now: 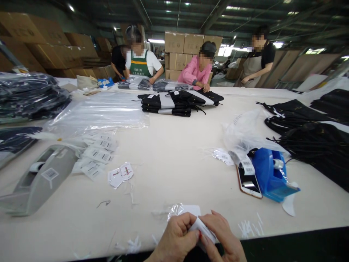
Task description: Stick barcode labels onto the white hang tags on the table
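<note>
Near the table's front edge, my left hand (178, 236) pinches one side of a small white paper tag (208, 233). My right hand (222, 238) closes on its other side, so both sets of fingers meet around it. A small red spot shows between the thumbs; I cannot make out what it is. Just beyond the fingers lies another white card (191, 209) with a crumpled bit of clear plastic (176, 211) beside it. Farther left rest several printed hang tags (121, 174) with thin strings.
A grey tape dispenser (46, 178) and barcode labels (99, 154) sit left; a blue tape dispenser (268, 174) and phone (249, 183) right. Black garments (313, 142) pile at far right, clear bags (103, 109) at back left. Co-workers handle folded garments (169, 103) across the table.
</note>
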Demonstrator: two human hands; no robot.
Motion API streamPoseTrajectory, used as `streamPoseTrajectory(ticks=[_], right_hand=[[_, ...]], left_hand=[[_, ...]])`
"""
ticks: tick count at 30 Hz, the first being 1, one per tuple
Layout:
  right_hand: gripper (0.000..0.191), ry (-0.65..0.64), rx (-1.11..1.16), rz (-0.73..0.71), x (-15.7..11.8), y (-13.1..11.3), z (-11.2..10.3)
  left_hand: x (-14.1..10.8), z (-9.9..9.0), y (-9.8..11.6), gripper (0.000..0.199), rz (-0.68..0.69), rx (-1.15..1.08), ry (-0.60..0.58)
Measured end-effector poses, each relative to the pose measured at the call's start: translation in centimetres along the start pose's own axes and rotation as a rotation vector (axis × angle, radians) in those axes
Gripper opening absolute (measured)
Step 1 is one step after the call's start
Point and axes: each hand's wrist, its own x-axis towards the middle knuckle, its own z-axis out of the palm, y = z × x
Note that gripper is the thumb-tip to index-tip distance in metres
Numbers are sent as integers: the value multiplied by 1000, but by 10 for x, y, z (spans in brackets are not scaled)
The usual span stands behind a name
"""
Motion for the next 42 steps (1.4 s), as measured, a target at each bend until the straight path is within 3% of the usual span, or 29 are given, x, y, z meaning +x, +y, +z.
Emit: streamPoseTrajectory(ticks=[10,16,21,24,26,28,30,32,33,36,38,41,42], right_hand=[[24,-79,-3,68,0,-2,3],[19,-110,185,189,-1,-4,1],[24,2,496,502,-4,-6,8],[31,125,686,694,-10,1,21],[32,258,676,772,-14,11,26],[28,466,491,686,-16,22,23],[31,631,197,341,-15,33,12],[41,639,-91,-56,-12,41,-5],[46,607,-205,-185,-9,43,-13],[50,531,-419,-275,-4,39,-35],[51,490,-495,-287,-5,33,-43],[52,427,-564,-330,-8,26,-48],[51,416,-570,-339,-8,25,-47]], left_hand=[[4,3,-3,26,-23,163,47],[4,3,-4,21,-23,307,36],[4,1,-7,17,27,525,51],[3,1,-4,16,75,578,7],[3,2,-1,16,132,589,-34],[6,4,4,16,193,596,-67],[15,5,6,18,218,586,-50],[30,4,7,18,209,556,3],[40,2,7,18,205,531,29],[69,-7,4,14,153,531,74],[80,-15,4,15,130,656,174],[72,-20,10,34,316,867,415],[65,-19,14,33,365,886,443]])
